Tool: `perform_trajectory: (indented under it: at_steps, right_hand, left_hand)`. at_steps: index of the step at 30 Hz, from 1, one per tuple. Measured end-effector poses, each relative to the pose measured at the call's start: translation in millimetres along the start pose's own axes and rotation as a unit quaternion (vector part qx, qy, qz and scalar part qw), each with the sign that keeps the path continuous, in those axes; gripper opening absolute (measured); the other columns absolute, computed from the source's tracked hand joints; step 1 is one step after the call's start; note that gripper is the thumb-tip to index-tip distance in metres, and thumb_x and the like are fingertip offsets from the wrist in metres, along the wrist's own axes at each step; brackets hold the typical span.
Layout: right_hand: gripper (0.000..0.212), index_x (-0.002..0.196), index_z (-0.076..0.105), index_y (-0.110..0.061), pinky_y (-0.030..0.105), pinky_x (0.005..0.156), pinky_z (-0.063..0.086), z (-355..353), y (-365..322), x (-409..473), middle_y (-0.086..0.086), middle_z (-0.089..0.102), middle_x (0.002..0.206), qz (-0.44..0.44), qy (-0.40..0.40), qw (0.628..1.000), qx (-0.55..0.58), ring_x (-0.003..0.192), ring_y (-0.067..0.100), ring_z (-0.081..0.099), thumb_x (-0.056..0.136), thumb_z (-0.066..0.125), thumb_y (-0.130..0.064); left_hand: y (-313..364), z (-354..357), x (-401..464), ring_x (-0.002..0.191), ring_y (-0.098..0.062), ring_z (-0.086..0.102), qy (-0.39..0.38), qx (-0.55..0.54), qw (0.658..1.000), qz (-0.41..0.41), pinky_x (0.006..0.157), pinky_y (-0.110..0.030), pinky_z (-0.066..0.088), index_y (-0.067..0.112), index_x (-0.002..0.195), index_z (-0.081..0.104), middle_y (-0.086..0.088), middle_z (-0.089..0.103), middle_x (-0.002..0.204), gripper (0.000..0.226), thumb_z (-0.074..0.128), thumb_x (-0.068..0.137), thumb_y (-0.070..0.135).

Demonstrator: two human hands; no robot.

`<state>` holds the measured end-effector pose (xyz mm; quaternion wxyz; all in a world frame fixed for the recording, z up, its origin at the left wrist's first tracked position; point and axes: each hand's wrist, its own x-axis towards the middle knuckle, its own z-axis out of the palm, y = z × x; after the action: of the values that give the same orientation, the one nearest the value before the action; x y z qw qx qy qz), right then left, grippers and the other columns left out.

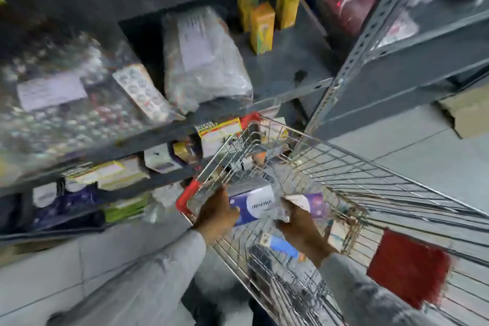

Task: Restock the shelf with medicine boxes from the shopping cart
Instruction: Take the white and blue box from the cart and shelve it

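A wire shopping cart point(375, 182) with red corner guards stands against a grey metal shelf point(158, 140). Both my hands reach into its front end. My left hand point(215, 216) grips the left end of a purple and white medicine box point(252, 205). My right hand point(300, 227) is closed on crinkled clear plastic wrap beside a second purple box point(311, 202). A blue and white box point(281, 243) lies lower in the cart. The whole view is motion-blurred.
The upper shelf holds plastic-wrapped bundles point(203, 61), a blister-pack box point(144, 92) and three yellow boxes point(262, 26). Lower shelves carry mixed boxes point(119, 174). A red flap point(407, 270) hangs in the cart. A second rack point(397, 34) stands right; a cardboard box point(468, 114) sits on the tiled floor.
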<state>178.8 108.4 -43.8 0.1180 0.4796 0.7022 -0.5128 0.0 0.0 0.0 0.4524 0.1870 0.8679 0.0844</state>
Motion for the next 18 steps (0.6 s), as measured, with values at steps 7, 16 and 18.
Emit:
perform_trajectory:
  at_steps: [7, 16, 18]
  right_hand:
    - [0.078, 0.15, 0.044, -0.021, 0.028, 0.071, 0.053, 27, 9, 52, 0.011, 0.066, 0.129, 0.063, -0.041, 0.993, 0.09, 0.102, 0.022, 0.063, 0.08, 0.057, 0.01]
    - [0.06, 0.124, 0.068, -0.034, 0.044, 0.084, 0.061, -8, -7, 19, -0.004, 0.078, 0.097, -0.026, 0.027, 0.996, 0.083, 0.093, 0.02, 0.073, 0.079, 0.069, 0.006]
    - [0.062, 0.112, 0.071, -0.044, 0.042, 0.084, 0.061, -24, -21, -5, -0.005, 0.079, 0.096, -0.059, 0.043, 0.992, 0.101, 0.096, 0.021, 0.073, 0.079, 0.071, 0.008]
  left_hand:
    - [-19, 45, 63, 0.094, -0.025, 0.066, -0.109, -0.291, 0.944, -0.11, 0.074, -0.033, 0.052, 0.004, 0.104, 0.075, -0.023, 0.074, 0.114, 0.032, 0.068, 0.073, 0.005]
    - [13, 8, -1, 0.087, -0.015, 0.062, -0.009, -0.285, 0.957, -0.048, 0.063, -0.028, 0.052, 0.025, 0.126, 0.056, -0.004, 0.069, 0.112, 0.05, 0.055, 0.082, 0.002]
    - [21, -9, -32, 0.085, -0.015, 0.064, 0.006, -0.32, 0.947, 0.014, 0.068, -0.032, 0.055, 0.03, 0.124, 0.059, -0.002, 0.071, 0.108, 0.056, 0.054, 0.078, 0.0]
